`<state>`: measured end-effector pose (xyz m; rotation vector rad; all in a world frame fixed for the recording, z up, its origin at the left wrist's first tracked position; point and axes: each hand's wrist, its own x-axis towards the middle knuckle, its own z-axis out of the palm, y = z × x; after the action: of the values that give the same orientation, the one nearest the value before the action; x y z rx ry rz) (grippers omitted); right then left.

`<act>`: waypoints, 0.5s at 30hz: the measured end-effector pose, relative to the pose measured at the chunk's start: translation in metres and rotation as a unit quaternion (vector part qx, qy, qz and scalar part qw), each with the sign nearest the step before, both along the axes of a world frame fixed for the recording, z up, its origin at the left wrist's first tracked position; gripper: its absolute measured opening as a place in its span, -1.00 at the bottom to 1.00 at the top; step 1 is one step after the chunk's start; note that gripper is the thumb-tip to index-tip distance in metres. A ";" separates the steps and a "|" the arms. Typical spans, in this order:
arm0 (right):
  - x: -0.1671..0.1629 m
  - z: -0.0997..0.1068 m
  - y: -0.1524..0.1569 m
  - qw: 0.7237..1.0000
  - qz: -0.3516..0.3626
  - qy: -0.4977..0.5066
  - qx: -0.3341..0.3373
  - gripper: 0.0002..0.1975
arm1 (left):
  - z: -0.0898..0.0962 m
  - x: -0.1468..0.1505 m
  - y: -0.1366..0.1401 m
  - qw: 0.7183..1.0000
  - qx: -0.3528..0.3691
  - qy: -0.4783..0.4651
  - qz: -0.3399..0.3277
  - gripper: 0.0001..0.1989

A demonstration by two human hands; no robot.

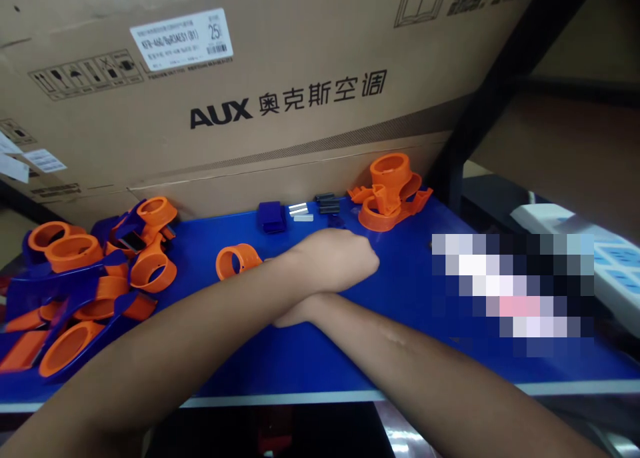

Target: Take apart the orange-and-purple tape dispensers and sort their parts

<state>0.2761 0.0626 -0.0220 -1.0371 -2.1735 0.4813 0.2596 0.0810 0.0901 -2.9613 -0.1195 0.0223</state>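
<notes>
My forearms cross over the blue tabletop (400,291), the left one on top. My left hand (345,255) reaches to the right with its back toward me. It looks curled into a fist, and whatever is in its fingers is hidden. Below its wrist, my right hand (295,313) points left, mostly covered by the left forearm, so its fingers do not show. Just beyond the left forearm lies an orange tape dispenser part with a ring (237,261), partly hidden. Farther back are a dark blue plastic piece (271,217), small silver metal strips (299,209) and black pieces (328,205).
Orange-and-blue tape dispensers (75,251) are heaped on the left. Several orange parts (390,171) are stacked at the back right. A large cardboard box (280,151) walls off the back. A white power strip (565,228) and a blurred-out patch are at the right.
</notes>
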 end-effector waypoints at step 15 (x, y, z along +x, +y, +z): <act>-0.006 0.017 0.006 0.985 -0.041 0.163 0.036 -0.60 | -0.056 -0.164 0.009 0.885 -0.091 -0.448 0.083 -0.78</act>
<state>0.2705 0.0683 -0.0050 -0.9331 -1.8385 0.4934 0.0953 0.0897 0.0344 -2.8500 -0.5049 -1.3731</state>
